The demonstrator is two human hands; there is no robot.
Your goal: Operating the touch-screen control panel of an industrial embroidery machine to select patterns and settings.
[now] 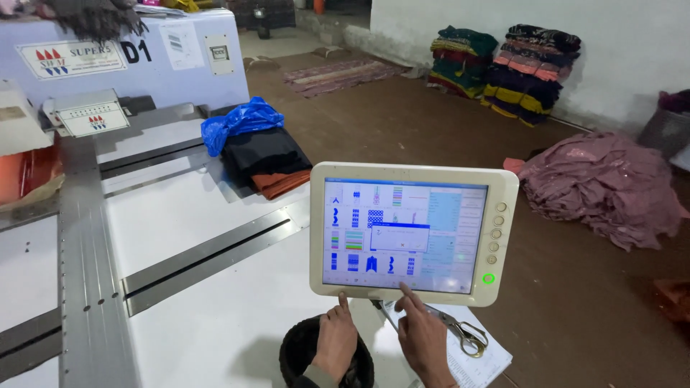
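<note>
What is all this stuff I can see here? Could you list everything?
touchscreen panel: one, cream frame, lit blue screen, centre front
scissors: one pair, metal, on paper under the panel
paper sheet: one, white, printed, at table edge
round container: one, black, bottom centre
machine table: one, white with grey metal rails, left
plastic bag: one, blue, on dark folded cloth
folded cloth: one pile, black and orange, on table
fabric stacks: two, multicoloured, by far wall
fabric heap: one, pink, on floor right
left hand: over the container, finger at panel's lower edge
right hand: forefinger touching the screen's lower edge
</note>
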